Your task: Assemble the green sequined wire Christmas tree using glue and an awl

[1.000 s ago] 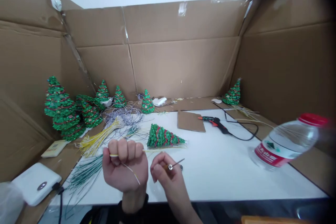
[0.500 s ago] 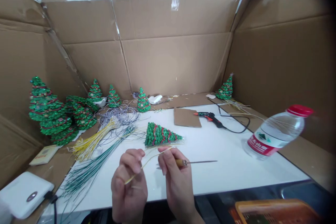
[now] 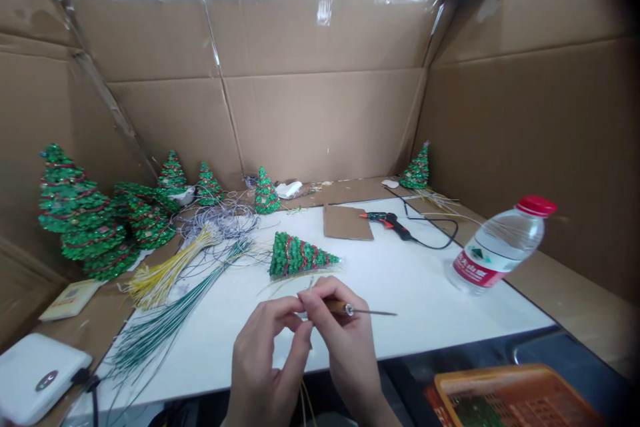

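My left hand (image 3: 270, 347) is closed in a pinch, its fingertips touching those of my right hand. Thin pale-yellow strands (image 3: 309, 403) hang below this meeting point; their upper part is mostly hidden by the fingers. In my right hand (image 3: 347, 340) lies an awl with a wooden handle (image 3: 336, 307), its metal shaft pointing right. Just beyond both hands, a small green Christmas tree (image 3: 300, 255) with red garland rests on its side on the white board (image 3: 415, 307), tip to the right.
Green strands (image 3: 170, 320) and a yellow bundle (image 3: 173, 270) lie left, near tangled wire (image 3: 220, 217). More trees (image 3: 80, 207) stand along the cardboard walls. A glue gun (image 3: 393, 223), cardboard square (image 3: 347, 222), water bottle (image 3: 500, 247) and orange basket (image 3: 515, 373) occupy the right.
My left hand has moved right and its fingertips now meet the right hand's. The yellow strand stretched between the hands is now mostly hidden, with ends hanging below. The view has shifted slightly right.
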A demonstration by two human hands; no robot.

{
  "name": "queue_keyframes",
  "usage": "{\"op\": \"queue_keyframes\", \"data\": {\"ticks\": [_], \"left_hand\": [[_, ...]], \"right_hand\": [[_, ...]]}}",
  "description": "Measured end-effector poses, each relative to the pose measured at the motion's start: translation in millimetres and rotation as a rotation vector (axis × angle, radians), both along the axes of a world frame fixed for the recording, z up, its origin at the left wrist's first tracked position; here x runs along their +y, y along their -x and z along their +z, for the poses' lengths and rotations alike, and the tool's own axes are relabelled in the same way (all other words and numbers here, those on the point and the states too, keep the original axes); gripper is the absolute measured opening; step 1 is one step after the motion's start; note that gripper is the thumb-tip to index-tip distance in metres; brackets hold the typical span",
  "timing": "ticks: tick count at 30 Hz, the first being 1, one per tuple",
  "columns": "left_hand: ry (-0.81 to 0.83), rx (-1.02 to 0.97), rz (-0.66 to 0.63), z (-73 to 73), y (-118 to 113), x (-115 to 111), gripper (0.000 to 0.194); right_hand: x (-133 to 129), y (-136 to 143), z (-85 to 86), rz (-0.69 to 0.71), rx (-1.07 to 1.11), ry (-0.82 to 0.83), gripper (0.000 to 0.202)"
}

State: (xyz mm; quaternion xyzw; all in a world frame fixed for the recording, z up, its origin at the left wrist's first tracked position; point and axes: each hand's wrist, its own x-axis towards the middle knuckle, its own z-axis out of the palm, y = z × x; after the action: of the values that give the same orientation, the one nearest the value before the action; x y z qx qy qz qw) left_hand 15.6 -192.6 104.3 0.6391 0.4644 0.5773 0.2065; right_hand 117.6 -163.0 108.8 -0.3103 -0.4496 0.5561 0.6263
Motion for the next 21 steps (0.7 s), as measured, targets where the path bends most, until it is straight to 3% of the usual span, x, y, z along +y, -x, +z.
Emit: {"op": "queue_keyframes", "data": {"ticks": [5,10,21], "left_hand": [[0.027,-0.008,0.084,3.3,-10,-1,0.007],[0.048,0.155,0.191,6.1,-13,-4,0.006],[-0.110,0.297,0.289,-3.6,-19,-2,0.006]], "right_hand": [[-1,-3,0.0,0.026,0.017,0.007,0.020],[1,-8,0.6,0.026,-0.031,-0.012,0.017],[1,-10,-2.9,-0.046,-0.052,-0.044,0.011]]}}
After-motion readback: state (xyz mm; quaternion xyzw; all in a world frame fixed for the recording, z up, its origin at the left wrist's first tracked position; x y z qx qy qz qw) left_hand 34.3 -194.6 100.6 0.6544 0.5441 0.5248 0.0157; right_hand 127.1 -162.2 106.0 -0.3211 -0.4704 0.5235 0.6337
